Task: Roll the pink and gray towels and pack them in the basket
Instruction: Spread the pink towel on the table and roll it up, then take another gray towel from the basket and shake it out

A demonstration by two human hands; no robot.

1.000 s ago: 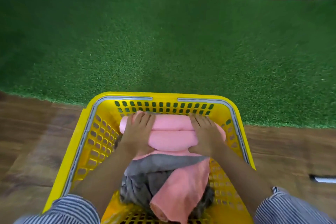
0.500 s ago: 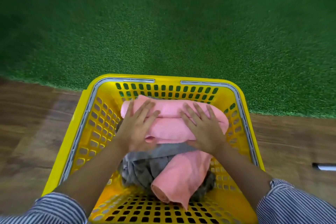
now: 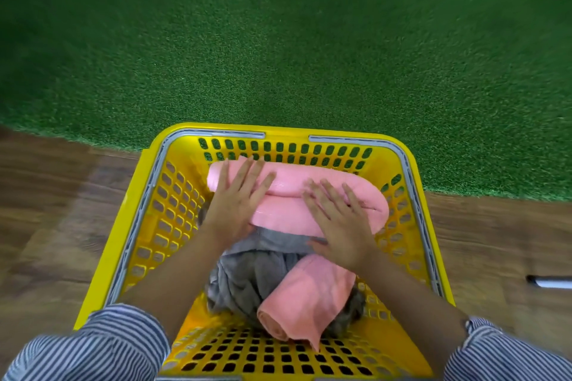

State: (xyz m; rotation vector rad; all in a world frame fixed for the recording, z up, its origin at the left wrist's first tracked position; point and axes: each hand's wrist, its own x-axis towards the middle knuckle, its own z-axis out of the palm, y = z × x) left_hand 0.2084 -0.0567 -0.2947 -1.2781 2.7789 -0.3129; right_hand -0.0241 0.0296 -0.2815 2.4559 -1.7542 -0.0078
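A yellow perforated basket stands on the wooden floor in front of me. Two rolled pink towels lie side by side across its far end. My left hand lies flat on their left part with fingers spread. My right hand lies flat on their right part, fingers straight. Nearer to me, a crumpled gray towel fills the middle of the basket. A third rolled pink towel rests diagonally on the gray one.
Green artificial grass covers the ground beyond the basket. Wooden flooring runs left and right of it. A small dark and white object lies at the right edge. Striped sleeves frame the bottom corners.
Both hands have spread their fingers and slid back toward me over the pink rolls. The view has tilted, so the basket sits lower in the frame.
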